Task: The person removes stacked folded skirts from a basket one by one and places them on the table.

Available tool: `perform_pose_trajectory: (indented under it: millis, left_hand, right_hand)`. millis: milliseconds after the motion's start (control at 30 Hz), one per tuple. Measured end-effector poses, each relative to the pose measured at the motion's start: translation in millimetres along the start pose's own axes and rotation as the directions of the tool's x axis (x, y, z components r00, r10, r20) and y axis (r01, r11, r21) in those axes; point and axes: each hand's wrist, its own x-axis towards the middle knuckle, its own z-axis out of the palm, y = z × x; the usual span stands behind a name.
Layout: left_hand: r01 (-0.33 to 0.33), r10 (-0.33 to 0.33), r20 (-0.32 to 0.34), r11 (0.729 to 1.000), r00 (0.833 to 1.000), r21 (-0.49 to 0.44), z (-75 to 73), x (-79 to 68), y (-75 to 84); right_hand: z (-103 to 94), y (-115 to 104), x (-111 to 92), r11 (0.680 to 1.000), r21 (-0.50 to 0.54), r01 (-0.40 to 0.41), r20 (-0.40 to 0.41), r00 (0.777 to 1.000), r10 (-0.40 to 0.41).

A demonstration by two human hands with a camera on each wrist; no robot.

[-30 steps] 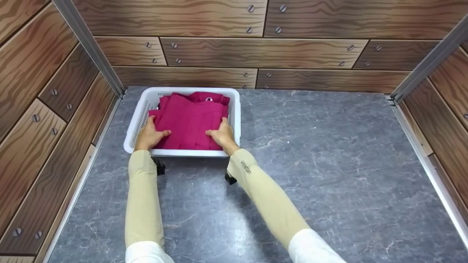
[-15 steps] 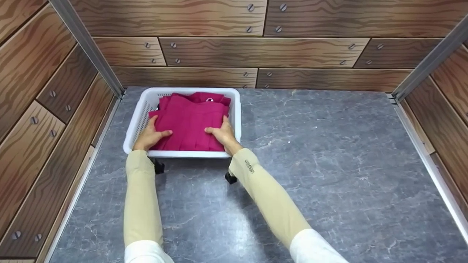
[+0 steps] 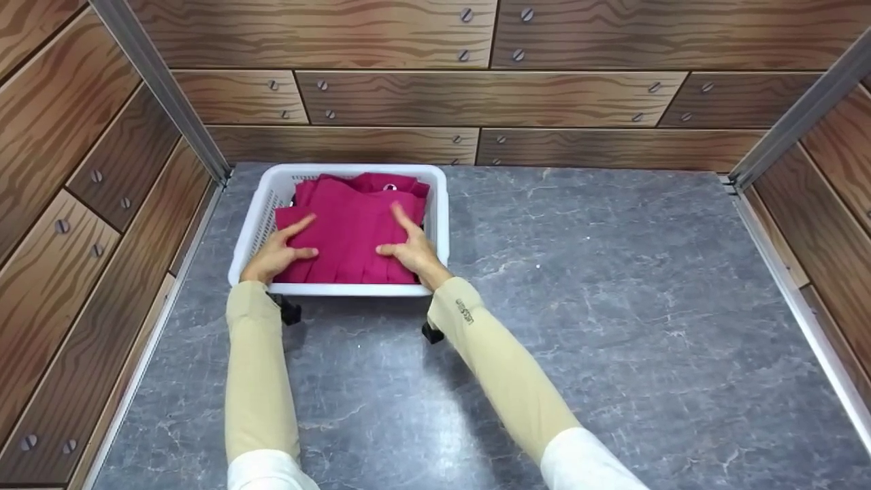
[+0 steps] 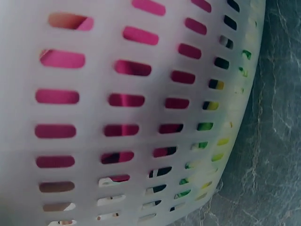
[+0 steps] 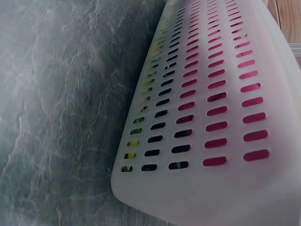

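Observation:
A folded magenta garment (image 3: 350,235) with pleat-like creases lies on top in a white plastic basket (image 3: 354,290) at the left of the floor. More magenta cloth shows behind it. My left hand (image 3: 274,254) rests on the garment's left side, index finger and thumb spread apart. On the right side my right hand (image 3: 415,251) lies the same way, its fingers extended over the cloth. Some fingers of both hands are hidden from the head view. Both wrist views show only the slotted outer basket wall (image 4: 89,113), with magenta, dark, green and yellow contents behind the slots.
Black feet or wheels (image 3: 433,333) show below the basket's front. Grey marbled floor (image 3: 599,306) extends to the right and front. Wood-patterned walls (image 3: 490,99) with metal corner strips (image 3: 170,95) enclose the left, back and right.
Both hands have shifted from the garment's side edges onto its top, the index fingers now spread inward over the cloth. The basket has stayed in nearly the same place.

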Motion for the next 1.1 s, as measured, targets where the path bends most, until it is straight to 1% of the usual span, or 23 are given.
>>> perform_pose_trajectory:
  millis: [67, 133, 233, 300, 500, 667, 733, 833, 967, 1100]
  left_hand:
    - [0.000, 0.000, 0.025, 1.000, 1.000, 0.011, 1.3, -0.3, -0.7]
    - [0.018, -0.017, 0.050, 1.000, 0.999, -0.005, 2.9, -0.4, -0.6]
    - [0.030, -0.029, 0.068, 0.999, 0.997, -0.019, 4.1, 0.3, 1.3]
    - [0.032, -0.030, 0.059, 0.999, 0.998, -0.022, 3.5, 0.7, 3.6]
    - [-0.012, 0.012, -0.011, 1.000, 1.000, 0.007, -1.9, -0.7, 13.2]
    - [-0.034, 0.032, -0.050, 0.999, 0.998, -0.037, -0.4, -6.2, 21.5]
    - [-0.039, 0.035, -0.071, 0.997, 0.997, -0.060, 0.5, -7.4, 24.3]
    - [-0.052, 0.045, -0.099, 0.996, 0.994, -0.069, 2.2, -8.9, 30.5]
    - [-0.098, 0.085, -0.144, 0.992, 0.986, -0.080, 6.2, -12.4, 40.7]
    - [-0.162, 0.143, -0.191, 0.983, 0.971, -0.084, 14.1, -18.3, 53.5]
  right_hand:
    - [-0.9, 1, -1, 1.000, 0.001, -0.018, 0.042, 0.999, 0.018]
    - [-1.5, 2, -2, 0.998, 0.002, -0.056, 0.065, 0.996, 0.056]
    - [-2.2, 2, -1, 0.995, 0.010, -0.097, 0.067, 0.993, 0.096]
    - [-2.1, 1, 0, 0.995, 0.015, -0.101, 0.067, 0.993, 0.100]
    - [-4.0, -5, 5, 0.997, 0.057, -0.045, 0.076, 0.996, 0.041]
    - [-11.9, -10, 3, 0.996, 0.088, 0.018, 0.097, 0.995, -0.027]
    - [-16.9, -14, 2, 0.995, 0.092, 0.046, 0.107, 0.993, -0.056]
    - [-26.0, -23, -1, 0.991, 0.100, 0.088, 0.108, 0.989, -0.099]
    - [-38.7, -30, -6, 0.983, 0.124, 0.138, 0.100, 0.983, -0.151]
    - [-51.3, -31, -10, 0.971, 0.169, 0.168, 0.088, 0.979, -0.184]
